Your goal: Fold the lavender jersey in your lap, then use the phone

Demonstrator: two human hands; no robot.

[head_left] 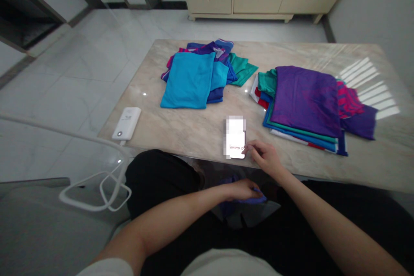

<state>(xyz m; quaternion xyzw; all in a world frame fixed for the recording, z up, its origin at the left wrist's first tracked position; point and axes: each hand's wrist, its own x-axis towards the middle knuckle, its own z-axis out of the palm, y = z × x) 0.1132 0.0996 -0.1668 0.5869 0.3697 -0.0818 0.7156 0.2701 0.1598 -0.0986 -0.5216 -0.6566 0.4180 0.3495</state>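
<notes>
My left hand (243,189) is below the table's front edge, its fingers closed on a purple cloth (254,199) that hangs between my knees. Over the table edge, my right hand (265,155) has its fingers loosely bent, with the fingertips at the lower right side of a phone (237,140). The phone lies flat, its bright screen partly blurred out. Right of it is a stack of folded garments with a purple one (304,99) on top. Farther back on the left, a bright blue folded garment (189,79) tops another pile.
A white power bank (127,123) lies near the left edge of the marble table (181,133), with a white cable (121,172) looping beside my left leg. Green cloth (239,69) sticks out of the left pile. A cream cabinet (258,2) stands behind the table.
</notes>
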